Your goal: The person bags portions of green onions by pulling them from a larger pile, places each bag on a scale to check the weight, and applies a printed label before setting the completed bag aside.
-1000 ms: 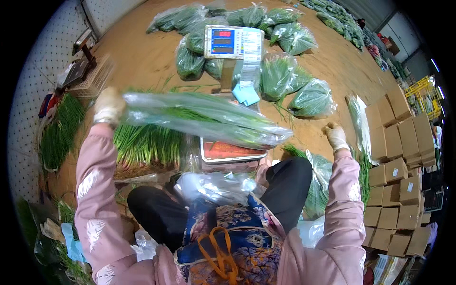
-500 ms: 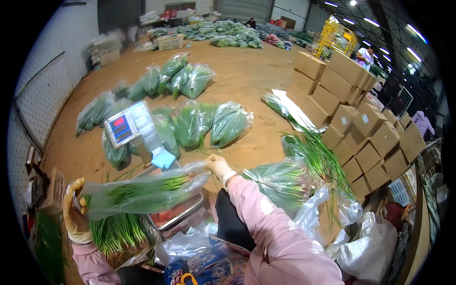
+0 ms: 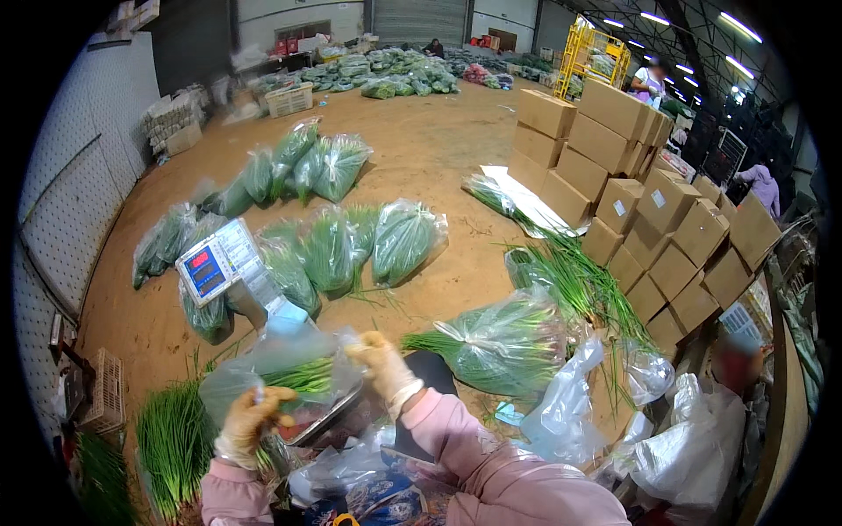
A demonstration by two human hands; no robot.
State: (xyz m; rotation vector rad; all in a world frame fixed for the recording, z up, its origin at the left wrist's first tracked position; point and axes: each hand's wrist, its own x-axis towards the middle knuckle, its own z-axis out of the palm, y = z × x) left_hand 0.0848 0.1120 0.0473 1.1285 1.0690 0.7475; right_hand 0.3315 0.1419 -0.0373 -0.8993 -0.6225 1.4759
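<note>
A clear plastic bag (image 3: 230, 383) with green onions (image 3: 305, 377) inside is stretched between my two gloved hands, above the scale's metal pan (image 3: 323, 422). My right hand (image 3: 384, 366) is closed on the bag's right end. At its left side, the curled fingers of my left hand (image 3: 248, 423) pinch the plastic; their tips are partly hidden. Beyond the bag stands the scale's display (image 3: 207, 270), lit red and blue. Loose green onions (image 3: 171, 443) lie in a thick bunch left of my left hand.
A tied bag of green onions (image 3: 500, 346) lies right of my right hand, near crumpled plastic bags (image 3: 566, 408). Filled bags (image 3: 408, 241) stand beyond the scale. Cardboard boxes (image 3: 649, 219) are stacked at right. A plastic crate (image 3: 105, 390) sits at left; a person (image 3: 649, 83) stands far right.
My hands have come closer together, the left moving right and inward, and the bag between them has bunched up. My right hand is a little lower. The whole view has shifted slightly.
</note>
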